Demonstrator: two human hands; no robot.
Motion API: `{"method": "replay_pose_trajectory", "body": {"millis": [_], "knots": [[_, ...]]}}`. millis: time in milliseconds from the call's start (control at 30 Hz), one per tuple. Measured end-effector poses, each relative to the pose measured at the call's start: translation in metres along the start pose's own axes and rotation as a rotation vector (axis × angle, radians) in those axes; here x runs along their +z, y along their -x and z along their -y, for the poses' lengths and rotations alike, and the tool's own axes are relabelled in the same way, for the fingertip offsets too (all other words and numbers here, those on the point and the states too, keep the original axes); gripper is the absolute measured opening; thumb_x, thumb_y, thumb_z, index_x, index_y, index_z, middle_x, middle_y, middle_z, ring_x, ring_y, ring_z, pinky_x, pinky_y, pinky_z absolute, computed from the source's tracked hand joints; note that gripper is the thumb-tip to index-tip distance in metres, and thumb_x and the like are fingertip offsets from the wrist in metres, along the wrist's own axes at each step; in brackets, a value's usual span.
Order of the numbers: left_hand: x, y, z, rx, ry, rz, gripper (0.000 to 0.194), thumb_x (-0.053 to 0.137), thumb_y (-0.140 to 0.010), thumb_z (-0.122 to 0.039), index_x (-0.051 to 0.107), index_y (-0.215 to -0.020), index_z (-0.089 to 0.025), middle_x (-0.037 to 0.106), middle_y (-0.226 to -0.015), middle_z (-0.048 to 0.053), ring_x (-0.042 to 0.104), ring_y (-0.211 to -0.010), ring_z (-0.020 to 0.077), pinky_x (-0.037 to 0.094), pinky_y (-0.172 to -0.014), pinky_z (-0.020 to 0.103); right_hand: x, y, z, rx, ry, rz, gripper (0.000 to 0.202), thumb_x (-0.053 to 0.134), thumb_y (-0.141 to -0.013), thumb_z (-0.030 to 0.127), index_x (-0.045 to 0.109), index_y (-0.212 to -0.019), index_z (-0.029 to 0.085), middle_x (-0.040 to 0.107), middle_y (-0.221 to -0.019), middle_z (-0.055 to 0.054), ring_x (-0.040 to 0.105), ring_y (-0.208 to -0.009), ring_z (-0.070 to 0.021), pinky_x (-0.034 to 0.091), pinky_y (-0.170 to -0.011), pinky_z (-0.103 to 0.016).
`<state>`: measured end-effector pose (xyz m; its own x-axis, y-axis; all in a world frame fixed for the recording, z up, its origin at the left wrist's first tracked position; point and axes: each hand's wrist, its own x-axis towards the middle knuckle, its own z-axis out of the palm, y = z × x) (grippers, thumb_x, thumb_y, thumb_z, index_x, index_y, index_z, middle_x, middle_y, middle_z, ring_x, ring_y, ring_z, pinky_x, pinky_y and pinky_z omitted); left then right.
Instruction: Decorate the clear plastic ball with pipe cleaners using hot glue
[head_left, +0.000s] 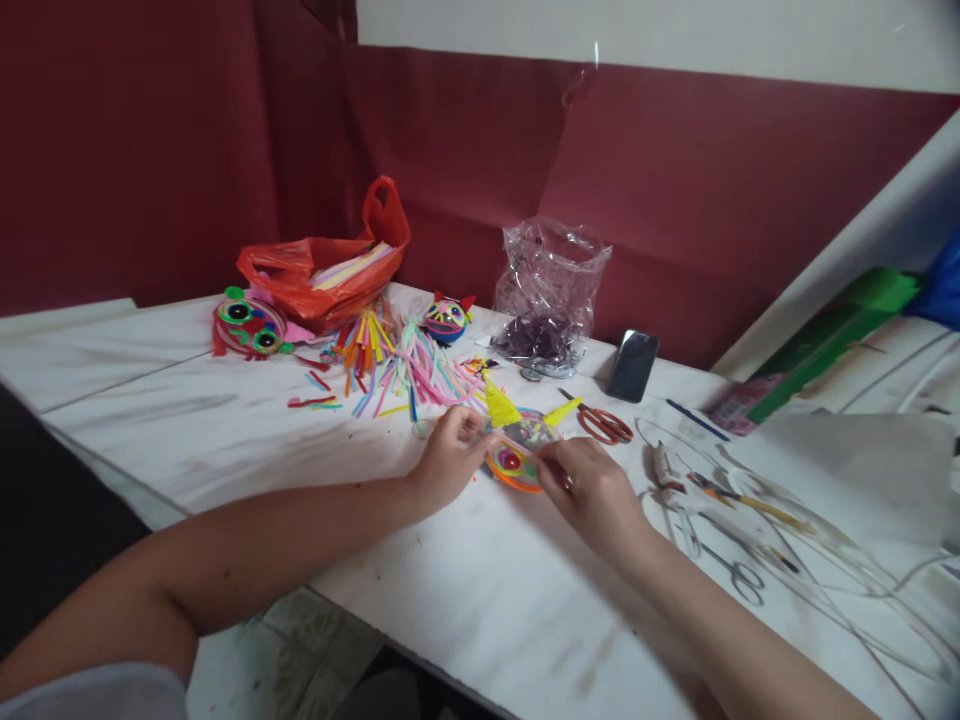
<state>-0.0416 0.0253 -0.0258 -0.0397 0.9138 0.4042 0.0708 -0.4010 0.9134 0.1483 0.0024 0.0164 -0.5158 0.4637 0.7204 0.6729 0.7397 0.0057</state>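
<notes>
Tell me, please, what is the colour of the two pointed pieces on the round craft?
Both pointed pieces are bright yellow; see the head view.

White table (465, 590): marbled
Red bag (300, 285): open, near coloured strips (427, 368)
Clear bag (551, 285): left of black phone (633, 366)
Right side: cords (885, 600), silver scissors (742, 570), apparently a glue gun (664, 468)

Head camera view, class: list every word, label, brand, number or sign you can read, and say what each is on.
No text can be read in this view.
Pink wrapping beside the green item: patterned, too blurred to read.
Transparent bag: creases and glare, nothing legible.
Phone: dark screen, nothing legible.
</notes>
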Motion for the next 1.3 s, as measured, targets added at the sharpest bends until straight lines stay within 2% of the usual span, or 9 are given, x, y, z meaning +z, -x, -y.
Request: {"method": "replay_pose_trajectory", "body": {"millis": [67, 267, 433, 500, 667, 800, 900, 1133, 1300], "knots": [[-0.006, 0.005, -0.007, 0.188, -0.154, 0.024, 0.014, 0.058, -0.082, -0.031, 0.054, -0.083, -0.017, 0.06, -0.081, 0.003, 0.058, -0.078, 0.0153, 0.047, -0.073, 0.03, -0.004, -0.001, 0.005, -0.081, -0.05, -0.017, 0.014, 0.05, -0.09, 0.016, 0.057, -0.078, 0.018, 0.062, -0.062, -0.002, 0.056, -0.057, -0.0154, 0.044, -0.06, -0.027], [-0.023, 0.01, -0.026, 0.939, -0.593, 0.52, 0.02, 0.046, -0.091, -0.023, 0.065, -0.088, -0.018, 0.07, -0.078, 0.005, 0.061, -0.071, 0.0153, 0.046, -0.069, 0.03, -0.025, -0.001, 0.014, -0.245, -0.155, 0.157, 0.019, 0.047, -0.094, 0.019, 0.057, -0.078, 0.018, 0.06, -0.065, -0.002, 0.056, -0.06, -0.015, 0.043, -0.056, -0.025], [-0.056, -0.015, -0.048, 1.111, -0.774, 0.014, 0.026, 0.044, -0.093, -0.02, 0.067, -0.08, -0.021, 0.07, -0.076, 0.003, 0.059, -0.078, 0.0158, 0.041, -0.079, 0.035, -0.066, -0.011, 0.004, -0.286, 0.028, 0.101, 0.023, 0.044, -0.096, 0.023, 0.058, -0.078, 0.018, 0.058, -0.062, -0.002, 0.054, -0.055, -0.0147, 0.04, -0.054, -0.027], [-0.068, -0.027, -0.053, 1.059, -0.804, -0.115, 0.025, 0.048, -0.092, -0.027, 0.069, -0.08, -0.02, 0.07, -0.076, 0.004, 0.058, -0.082, 0.0169, 0.041, -0.082, 0.036, -0.081, -0.018, 0.0, -0.282, 0.165, 0.016, 0.026, 0.044, -0.096, 0.025, 0.057, -0.075, 0.018, 0.056, -0.059, -0.003, 0.052, -0.054, -0.0158, 0.038, -0.054, -0.029], [-0.083, -0.046, -0.044, 0.903, -0.79, 0.015, 0.029, 0.047, -0.092, -0.031, 0.069, -0.078, -0.018, 0.069, -0.07, 0.004, 0.057, -0.066, 0.0143, 0.043, -0.07, 0.03, -0.098, -0.023, -0.02, -0.283, 0.452, -0.109, 0.029, 0.047, -0.095, 0.025, 0.056, -0.069, 0.018, 0.054, -0.055, -0.003, 0.048, -0.052, -0.0172, 0.037, -0.053, -0.031], [-0.097, -0.069, -0.029, 0.297, -0.644, -0.354, 0.028, 0.045, -0.089, -0.037, 0.067, -0.085, -0.019, 0.065, -0.067, 0.0, 0.056, -0.061, 0.0129, 0.043, -0.06, 0.025, -0.103, -0.014, -0.047, -0.118, 0.541, -0.315, 0.015, 0.057, -0.09, 0.025, 0.063, -0.078, 0.018, 0.057, -0.06, -0.002, 0.05, -0.054, -0.0168, 0.037, -0.052, -0.029], [-0.109, -0.092, -0.013, -0.145, -0.646, -0.421, 0.032, 0.038, -0.088, -0.032, 0.066, -0.087, -0.018, 0.062, -0.061, 0.001, 0.052, -0.051, 0.0134, 0.04, -0.052, 0.025, -0.103, -0.011, -0.055, 0.016, 0.536, -0.369, 0.017, 0.053, -0.091, 0.03, 0.065, -0.086, 0.018, 0.062, -0.065, -0.004, 0.054, -0.055, -0.0176, 0.037, -0.05, -0.027], [-0.115, -0.114, 0.03, -0.275, -0.796, -0.325, 0.026, 0.053, -0.078, -0.028, 0.06, -0.055, -0.019, 0.058, -0.049, 0.005, 0.06, -0.06, 0.0216, 0.043, -0.065, 0.031, -0.084, -0.017, -0.041, -0.038, 0.356, -0.138, 0.034, 0.042, -0.095, 0.041, 0.063, -0.079, 0.019, 0.066, -0.065, -0.004, 0.059, -0.054, -0.0163, 0.042, -0.049, -0.025], [-0.123, -0.12, 0.022, -0.234, -0.866, -0.391, 0.022, 0.057, -0.079, -0.04, 0.059, -0.087, -0.019, 0.069, -0.085, 0.012, 0.064, -0.085, 0.027, 0.043, -0.075, 0.035, -0.075, -0.017, -0.04, -0.114, 0.272, -0.073, 0.027, 0.047, -0.095, 0.033, 0.063, -0.079, 0.017, 0.067, -0.065, -0.005, 0.06, -0.053, -0.014, 0.043, -0.05, -0.024]]}}
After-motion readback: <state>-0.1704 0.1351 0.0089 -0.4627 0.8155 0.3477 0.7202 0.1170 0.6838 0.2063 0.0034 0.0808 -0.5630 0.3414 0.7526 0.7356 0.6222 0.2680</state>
